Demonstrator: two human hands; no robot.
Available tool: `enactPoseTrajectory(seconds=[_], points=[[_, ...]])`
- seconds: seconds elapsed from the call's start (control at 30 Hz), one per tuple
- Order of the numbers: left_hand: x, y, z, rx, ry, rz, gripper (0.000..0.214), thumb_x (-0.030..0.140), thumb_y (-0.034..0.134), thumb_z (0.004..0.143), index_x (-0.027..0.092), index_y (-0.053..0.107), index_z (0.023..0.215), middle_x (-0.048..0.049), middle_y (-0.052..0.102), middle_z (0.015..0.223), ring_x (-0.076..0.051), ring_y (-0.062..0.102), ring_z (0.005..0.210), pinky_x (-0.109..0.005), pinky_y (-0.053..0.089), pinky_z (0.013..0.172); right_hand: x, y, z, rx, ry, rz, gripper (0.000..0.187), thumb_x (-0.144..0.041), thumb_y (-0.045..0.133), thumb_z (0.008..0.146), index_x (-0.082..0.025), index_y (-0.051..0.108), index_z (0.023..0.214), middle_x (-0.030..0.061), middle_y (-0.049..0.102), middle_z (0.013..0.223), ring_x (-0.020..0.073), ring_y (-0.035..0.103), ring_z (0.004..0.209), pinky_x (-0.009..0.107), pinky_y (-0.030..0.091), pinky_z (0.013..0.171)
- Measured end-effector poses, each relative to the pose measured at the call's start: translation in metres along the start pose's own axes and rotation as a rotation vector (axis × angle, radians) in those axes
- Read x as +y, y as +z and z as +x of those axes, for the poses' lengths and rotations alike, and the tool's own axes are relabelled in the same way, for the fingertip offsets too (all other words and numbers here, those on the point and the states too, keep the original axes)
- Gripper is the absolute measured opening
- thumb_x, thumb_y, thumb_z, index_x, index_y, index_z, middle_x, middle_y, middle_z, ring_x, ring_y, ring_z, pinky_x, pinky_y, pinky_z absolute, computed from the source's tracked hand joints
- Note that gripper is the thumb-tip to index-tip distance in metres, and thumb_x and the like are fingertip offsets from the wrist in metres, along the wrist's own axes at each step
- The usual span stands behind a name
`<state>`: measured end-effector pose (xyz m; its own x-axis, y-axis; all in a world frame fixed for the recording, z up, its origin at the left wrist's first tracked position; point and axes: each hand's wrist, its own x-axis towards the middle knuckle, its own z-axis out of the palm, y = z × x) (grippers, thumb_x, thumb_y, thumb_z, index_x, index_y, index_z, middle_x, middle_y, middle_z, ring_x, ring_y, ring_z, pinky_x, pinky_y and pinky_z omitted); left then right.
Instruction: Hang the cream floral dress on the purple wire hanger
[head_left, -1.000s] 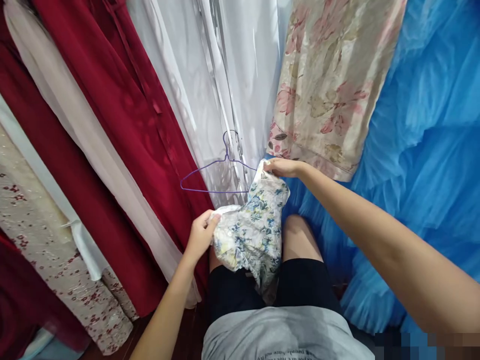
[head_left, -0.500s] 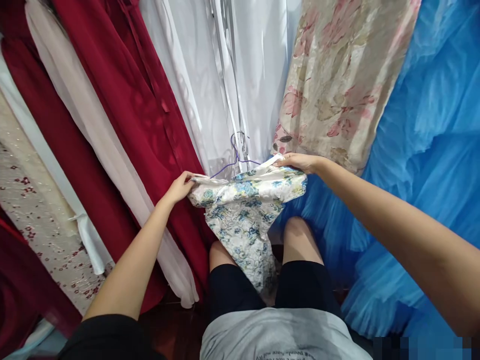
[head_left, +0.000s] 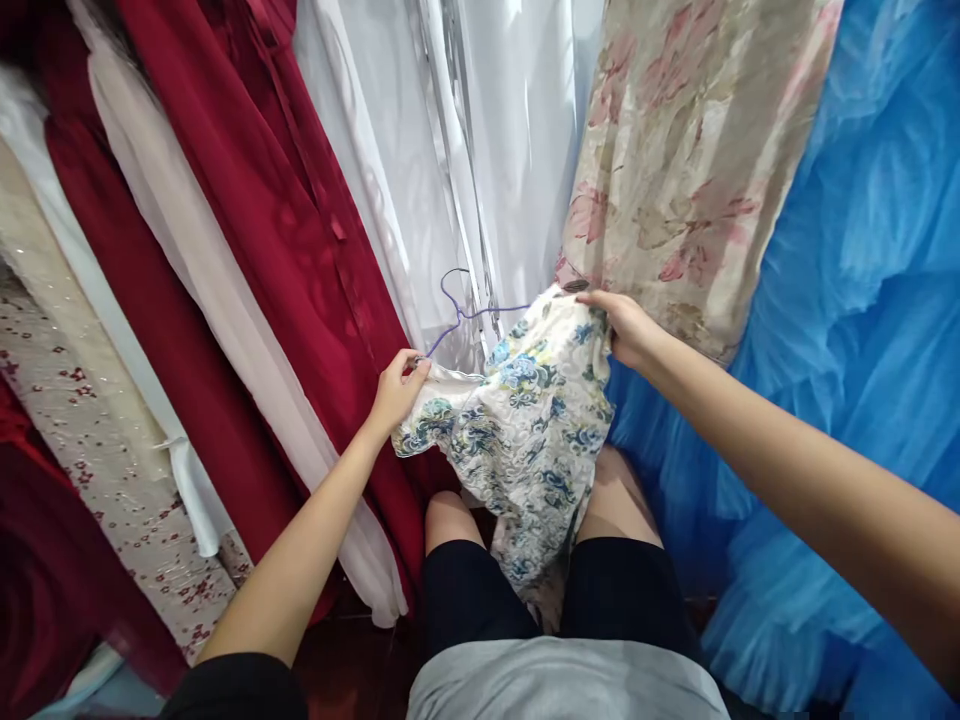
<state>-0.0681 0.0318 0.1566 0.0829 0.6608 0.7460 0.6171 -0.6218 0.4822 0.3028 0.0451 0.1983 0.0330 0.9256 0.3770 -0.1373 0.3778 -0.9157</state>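
Observation:
A white dress with blue floral print (head_left: 525,430) hangs in front of my knees, its lower part falling between my legs. My left hand (head_left: 401,390) pinches its left shoulder, thumb on top. At the right shoulder, my right hand (head_left: 622,325) grips the fabric, with the fingers partly hidden behind it. A thin purple hanger (head_left: 459,312) sits inside the neckline, its hook pointing up and left. Its arms run toward both shoulders, and their ends are covered by the cloth.
Long dark red gowns (head_left: 247,250) and a pale pink one hang on the left. White garments (head_left: 517,130) hang straight ahead. A beige floral garment (head_left: 675,180) and blue tulle (head_left: 862,330) fill the right side. Dark floor (head_left: 352,670) shows at lower left.
The dress's right shoulder has risen and its front has spread flatter toward me. My left hand has moved right with its shoulder, and the hanger has tilted to the left.

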Motion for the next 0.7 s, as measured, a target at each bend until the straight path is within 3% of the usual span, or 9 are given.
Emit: enactPoseTrajectory(seconds=[0.07,0.17,0.27,0.33,0.37,0.43,0.5,0.6,0.7], points=[[0.006,0.005,0.000,-0.022,0.003,0.038,0.028,0.042,0.062,0.089,0.019,0.064,0.106,-0.0052,0.070,0.098,-0.020,0.065,0.093,-0.030,0.047,0.085,-0.022,0.024,-0.016,-0.185,-0.028,0.046,0.041,-0.057,0.060,0.088,-0.016,0.066,0.090,0.0054,0.068,0.076,0.0211,0.065,0.074,0.033,0.054,0.072],[0.009,0.014,-0.006,0.062,-0.062,0.000,0.028,0.045,0.058,0.092,0.018,0.064,0.098,-0.0053,0.069,0.090,-0.020,0.064,0.084,-0.030,0.047,0.079,-0.038,0.047,-0.053,-0.639,-0.152,-0.140,0.067,-0.072,0.035,0.096,-0.016,0.071,0.097,0.0085,0.071,0.087,0.0242,0.068,0.085,0.038,0.054,0.081],[0.014,0.028,-0.013,0.248,-0.189,-0.205,0.044,0.058,0.045,0.096,0.018,0.062,0.096,-0.0070,0.067,0.087,-0.018,0.061,0.076,-0.028,0.046,0.068,-0.023,0.055,-0.079,-0.835,-0.420,-0.512,0.058,-0.068,0.047,0.095,-0.018,0.073,0.108,0.0107,0.072,0.104,0.0278,0.066,0.102,0.044,0.050,0.095],[0.029,0.040,-0.014,0.298,-0.266,-0.411,0.053,0.066,0.037,0.096,0.018,0.060,0.098,-0.0072,0.065,0.088,-0.016,0.059,0.071,-0.027,0.045,0.062,0.002,0.057,-0.085,-0.775,-0.612,-0.737,0.062,-0.063,0.066,0.085,-0.018,0.066,0.129,0.0152,0.066,0.123,0.0333,0.060,0.116,0.049,0.045,0.102],[0.040,0.046,-0.014,0.272,-0.295,-0.525,0.056,0.069,0.034,0.096,0.019,0.059,0.100,-0.0069,0.065,0.089,-0.015,0.057,0.067,-0.027,0.045,0.060,0.017,0.059,-0.085,-0.735,-0.690,-0.810,0.078,-0.062,0.072,0.080,-0.018,0.056,0.141,0.0188,0.059,0.134,0.0366,0.055,0.124,0.052,0.043,0.105],[0.069,0.055,-0.013,0.144,-0.334,-0.743,0.059,0.070,0.030,0.097,0.020,0.058,0.103,-0.0063,0.065,0.091,-0.013,0.055,0.062,-0.027,0.047,0.059,0.046,0.064,-0.083,-0.670,-0.806,-0.885,0.110,-0.064,0.077,0.072,-0.014,0.030,0.158,0.0245,0.043,0.150,0.0412,0.043,0.136,0.057,0.037,0.109],[0.100,0.061,-0.013,-0.003,-0.339,-0.915,0.055,0.067,0.031,0.099,0.020,0.059,0.105,-0.0067,0.066,0.095,-0.013,0.059,0.066,-0.029,0.051,0.066,0.066,0.067,-0.082,-0.579,-0.880,-0.913,0.123,-0.065,0.076,0.071,-0.010,0.014,0.161,0.0264,0.042,0.148,0.0416,0.043,0.135,0.056,0.037,0.110],[0.130,0.062,-0.015,-0.144,-0.270,-1.012,0.038,0.055,0.051,0.098,0.020,0.062,0.108,-0.0085,0.068,0.110,-0.018,0.068,0.094,-0.033,0.055,0.086,0.076,0.056,-0.082,-0.429,-0.928,-0.966,0.110,-0.065,0.071,0.075,-0.010,0.024,0.157,0.0203,0.058,0.122,0.0371,0.057,0.111,0.050,0.046,0.097],[0.124,0.060,-0.021,-0.301,-0.247,-0.932,0.039,0.028,0.081,0.079,0.020,0.066,0.113,-0.0098,0.067,0.124,-0.025,0.064,0.117,-0.039,0.052,0.102,0.071,0.020,-0.076,-0.274,-0.916,-1.064,0.095,-0.065,0.069,0.073,-0.012,0.043,0.147,0.0149,0.060,0.106,0.0339,0.060,0.096,0.043,0.051,0.084]])
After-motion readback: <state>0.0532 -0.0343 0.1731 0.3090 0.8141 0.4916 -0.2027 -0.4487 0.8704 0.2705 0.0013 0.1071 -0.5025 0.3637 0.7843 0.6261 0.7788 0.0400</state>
